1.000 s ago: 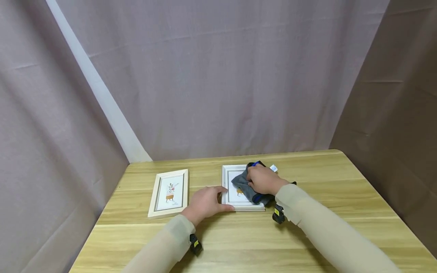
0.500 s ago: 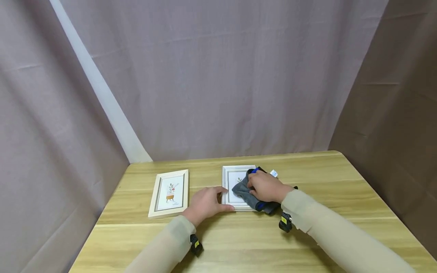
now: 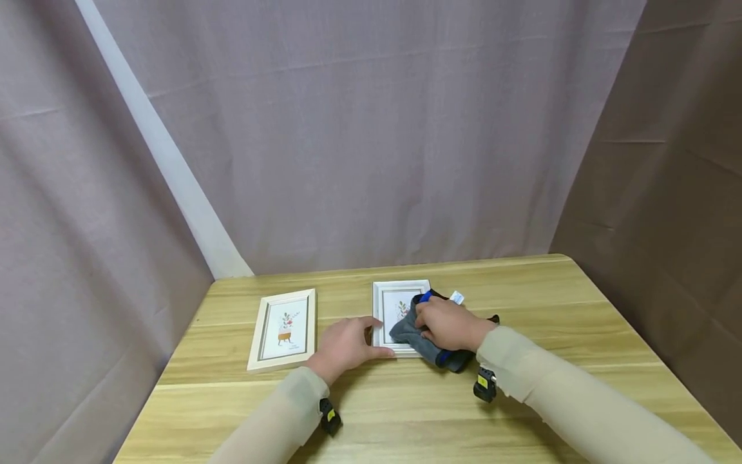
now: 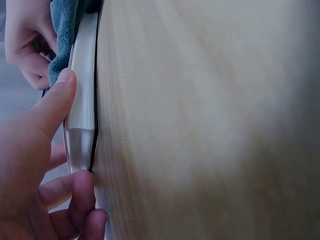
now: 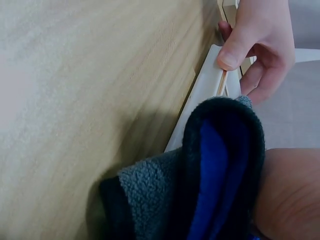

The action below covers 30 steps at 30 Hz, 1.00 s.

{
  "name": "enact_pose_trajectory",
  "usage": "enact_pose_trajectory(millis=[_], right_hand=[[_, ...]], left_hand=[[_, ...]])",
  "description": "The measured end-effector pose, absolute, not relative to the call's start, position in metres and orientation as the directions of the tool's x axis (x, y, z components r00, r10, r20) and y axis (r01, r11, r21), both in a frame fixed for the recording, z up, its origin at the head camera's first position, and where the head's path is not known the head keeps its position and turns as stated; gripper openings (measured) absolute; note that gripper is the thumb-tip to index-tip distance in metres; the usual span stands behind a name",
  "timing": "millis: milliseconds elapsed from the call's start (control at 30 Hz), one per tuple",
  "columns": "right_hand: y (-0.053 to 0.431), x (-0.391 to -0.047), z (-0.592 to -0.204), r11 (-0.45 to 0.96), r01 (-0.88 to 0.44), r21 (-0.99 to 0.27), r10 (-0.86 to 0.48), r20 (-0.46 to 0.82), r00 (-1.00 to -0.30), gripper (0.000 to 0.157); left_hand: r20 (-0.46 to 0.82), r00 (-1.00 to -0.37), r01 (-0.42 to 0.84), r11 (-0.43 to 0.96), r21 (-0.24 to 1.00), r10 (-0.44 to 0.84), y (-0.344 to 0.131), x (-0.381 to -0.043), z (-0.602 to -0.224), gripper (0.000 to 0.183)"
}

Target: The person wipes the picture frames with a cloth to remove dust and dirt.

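1. A left hand [image 3: 343, 345] clamps the near-left corner of a white rectangular picture frame [image 3: 391, 312] lying flat on a pale wood-grain desk [image 3: 406, 412], thumb on the near side, apparently to keep it from sliding.

2. At right, the right hand [image 3: 446, 323], fingers curled, grips a dark-grey plush cloth [image 3: 428, 348] with black edging and blue trim against the white frame, bunched probably for a firm pad.

3. Well apart at left, a cream rectangular picture frame [image 3: 284, 330] lies flat, perhaps spaced to leave working room.

4. The cloth hides the white frame's right side and part of its flower print [image 3: 402, 308]; some right fingertips vanish into folds. The white tag [image 3: 456, 298] is unreadable; both beige sleeves [image 3: 556, 386] are cut off.
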State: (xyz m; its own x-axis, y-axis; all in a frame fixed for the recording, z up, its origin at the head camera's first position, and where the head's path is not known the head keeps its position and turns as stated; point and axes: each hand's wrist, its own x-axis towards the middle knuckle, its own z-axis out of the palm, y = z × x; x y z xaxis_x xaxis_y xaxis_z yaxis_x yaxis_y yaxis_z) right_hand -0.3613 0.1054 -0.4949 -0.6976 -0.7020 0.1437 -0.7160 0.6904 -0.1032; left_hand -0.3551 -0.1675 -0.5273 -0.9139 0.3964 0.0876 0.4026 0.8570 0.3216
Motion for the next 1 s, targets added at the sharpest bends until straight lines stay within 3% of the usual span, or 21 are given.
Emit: enact_pose_trajectory(millis=[267, 500, 767, 1000], right_hand=[[0.106, -0.36, -0.496, 0.689, -0.719, -0.091, -0.702, 0.16, -0.694, 0.008], [0.096, -0.354, -0.496, 0.751, -0.651, -0.107, -0.63, 0.178, -0.756, 0.009], [0.081, -0.355, -0.497, 0.858, -0.498, -0.128, -0.483, 0.131, -0.866, 0.026], [0.073, -0.366, -0.494, 0.869, -0.486, -0.095, -0.473, 0.136, -0.871, 0.041]], left_hand=[[0.096, -0.913, 0.407, 0.858, 0.315, 0.398, -0.166, -0.354, -0.525, 0.078], [0.084, -0.887, 0.455, 0.827, 0.33, 0.454, -0.17, -0.357, -0.526, 0.079], [0.075, -0.858, 0.495, 0.779, 0.384, 0.508, -0.174, -0.359, -0.526, 0.078], [0.089, -0.855, 0.499, 0.767, 0.404, 0.51, -0.175, -0.36, -0.527, 0.078]])
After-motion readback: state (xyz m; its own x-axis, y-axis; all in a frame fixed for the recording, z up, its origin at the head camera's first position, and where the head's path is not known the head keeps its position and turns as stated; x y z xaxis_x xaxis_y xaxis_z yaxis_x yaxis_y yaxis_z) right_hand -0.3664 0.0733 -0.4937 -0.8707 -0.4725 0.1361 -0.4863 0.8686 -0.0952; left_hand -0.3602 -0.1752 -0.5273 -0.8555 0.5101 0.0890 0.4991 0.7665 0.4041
